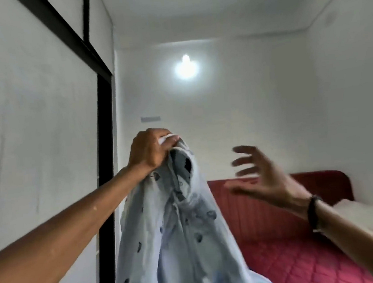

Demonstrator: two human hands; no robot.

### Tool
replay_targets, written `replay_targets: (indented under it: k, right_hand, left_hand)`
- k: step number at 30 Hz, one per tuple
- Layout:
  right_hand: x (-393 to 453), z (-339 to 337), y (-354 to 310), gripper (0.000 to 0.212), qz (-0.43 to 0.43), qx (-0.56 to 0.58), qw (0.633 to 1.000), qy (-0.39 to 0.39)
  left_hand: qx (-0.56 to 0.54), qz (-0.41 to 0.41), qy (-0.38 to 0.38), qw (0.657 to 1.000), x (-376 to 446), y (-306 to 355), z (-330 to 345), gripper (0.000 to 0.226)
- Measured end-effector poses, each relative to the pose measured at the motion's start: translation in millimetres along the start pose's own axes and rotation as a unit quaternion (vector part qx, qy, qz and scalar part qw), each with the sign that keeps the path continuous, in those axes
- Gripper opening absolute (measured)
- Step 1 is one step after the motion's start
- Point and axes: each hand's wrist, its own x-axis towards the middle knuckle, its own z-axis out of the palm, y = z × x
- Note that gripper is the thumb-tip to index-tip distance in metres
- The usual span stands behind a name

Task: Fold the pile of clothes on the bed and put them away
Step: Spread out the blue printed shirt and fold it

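Left hand (150, 150) is raised in front of the camera, fingers curled tightly round the top edge of a pale blue cotton shirt with small dark printed motifs (177, 232). The shirt hangs down from that grip, bunched and creased, its lower part running out of frame. Right hand (258, 178) is beside the shirt, apart from it, fingers spread and holding nothing; a black band sits at its wrist. Behind lies a red quilted mattress with a red padded headboard (304, 264). A white pillow (368, 218) rests at the right wall.
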Motion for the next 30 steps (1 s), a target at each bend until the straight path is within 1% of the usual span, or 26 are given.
replay_targets:
  k: [1, 2, 3, 4, 5, 7, 8, 9, 10, 11, 12, 13, 14, 15, 16, 17, 18, 20, 22, 23, 24, 25, 26, 27, 29, 30]
  right_hand:
    - [-5.0, 12.8, -6.4, 0.114, -0.003, -0.025, 0.999, -0.043]
    - [-10.1, 24.8, -11.4, 0.122, 0.002, -0.041, 0.997, -0.066]
    - [-12.1, 37.2, -12.2, 0.125, 0.009, -0.052, 0.996, -0.078]
    - [-16.2, 49.3, -14.3, 0.119, 0.022, -0.065, 0.993, -0.091]
    - [-19.5, 59.6, -13.9, 0.101, 0.028, -0.085, 0.99, -0.105]
    - [-20.9, 74.9, -3.7, 0.034, 0.035, -0.145, 0.984, -0.093]
    - [-19.0, 73.7, 4.5, 0.029, 0.046, -0.166, 0.982, -0.07]
    - [-13.4, 69.1, 14.9, 0.037, 0.064, -0.181, 0.981, -0.04]
    - [-6.5, 57.3, 23.0, 0.038, 0.095, -0.186, 0.978, 0.002]
    - [0.0, 43.2, 25.1, 0.034, 0.133, -0.157, 0.977, 0.056]
    - [7.7, 27.1, 22.6, 0.031, 0.163, -0.1, 0.975, 0.114]
    - [14.8, 12.0, 20.7, 0.03, 0.183, -0.037, 0.966, 0.177]
    - [21.6, -0.8, 13.8, 0.029, 0.194, 0.016, 0.954, 0.227]
    - [28.3, -11.7, 5.1, 0.028, 0.195, 0.053, 0.944, 0.26]
    - [36.3, -19.1, -0.9, 0.029, 0.191, 0.067, 0.941, 0.27]
    - [39.6, -25.3, -4.8, 0.027, 0.176, 0.049, 0.947, 0.264]
    - [42.1, -29.5, -7.2, 0.024, 0.148, -0.001, 0.954, 0.26]
    - [38.6, -40.6, -2.3, 0.015, 0.04, -0.145, 0.952, 0.266]
    - [28.4, -51.2, 1.3, 0.012, -0.079, -0.264, 0.939, 0.207]
    - [22.9, -56.7, 4.4, 0.009, -0.123, -0.295, 0.932, 0.169]
    - [16.5, -65.0, 6.5, 0.009, -0.136, -0.314, 0.928, 0.15]
    - [12.5, -71.4, 9.6, 0.013, -0.142, -0.318, 0.925, 0.152]
    - [8.6, -75.7, 12.1, 0.017, -0.131, -0.313, 0.925, 0.169]
    - [3.3, -80.2, 12.0, 0.016, -0.116, -0.317, 0.922, 0.188]
    - [-6.5, -85.6, 3.1, 0.007, -0.049, -0.275, 0.927, 0.25]
    - [-9.3, -87.5, -6.1, 0.009, 0.017, -0.209, 0.936, 0.283]
  left_hand:
    - [0.029, 0.037, -0.015, 0.999, 5.1, 7.5, -3.1, 0.041]
    - [0.057, 0.064, -0.025, 0.996, 9.6, 15.4, -6.8, 0.037]
    - [0.086, 0.077, -0.025, 0.993, 15.5, 20.9, -9.1, 0.033]
    - [0.113, 0.074, -0.018, 0.991, 20.6, 24.5, -13.3, 0.03]
    - [0.129, 0.064, -0.01, 0.989, 26.1, 27.2, -16.7, 0.03]
    - [0.15, 0.041, -0.005, 0.988, 35.8, 26.5, -26.4, 0.035]
    - [0.156, 0.028, -0.005, 0.987, 39.9, 25.3, -32.4, 0.037]
    - [0.158, 0.018, -0.003, 0.987, 42.5, 22.9, -41.9, 0.038]
    - [0.152, 0.011, -0.008, 0.988, 43.1, 21.1, -50.0, 0.039]
    - [0.136, 0.005, -0.028, 0.99, 40.9, 20.3, -58.1, 0.041]
    - [0.115, 0.0, -0.081, 0.99, 36.8, 22.8, -68.0, 0.044]
    - [0.085, -0.005, -0.158, 0.984, 27.4, 24.9, -71.4, 0.047]
    - [0.062, -0.014, -0.243, 0.968, 16.3, 26.5, -72.4, 0.05]
    - [0.048, -0.024, -0.322, 0.945, 3.3, 25.9, -70.3, 0.052]
    - [0.044, -0.029, -0.373, 0.926, -9.0, 21.6, -67.1, 0.05]
    - [0.05, -0.028, -0.384, 0.922, -20.6, 16.4, -62.0, 0.048]
    - [0.062, -0.03, -0.361, 0.93, -28.0, 7.5, -60.1, 0.052]
    - [0.081, -0.07, -0.274, 0.956, -40.0, -9.1, -58.8, 0.075]
    - [0.087, -0.112, -0.212, 0.967, -44.9, -16.6, -59.4, 0.095]
    - [0.091, -0.116, -0.196, 0.97, -45.5, -18.2, -60.9, 0.099]
    - [0.086, -0.109, -0.182, 0.973, -44.9, -15.6, -62.8, 0.098]
    - [0.071, -0.096, -0.166, 0.979, -44.1, -12.2, -65.9, 0.094]
    - [0.039, -0.078, -0.15, 0.985, -42.3, -7.6, -70.5, 0.088]
    - [-0.001, -0.059, -0.142, 0.988, -39.8, -0.2, -75.0, 0.082]
    - [-0.06, -0.02, -0.148, 0.987, -33.2, 18.2, -85.2, 0.066]
    - [-0.073, -0.001, -0.14, 0.987, -28.0, 28.4, -89.8, 0.06]
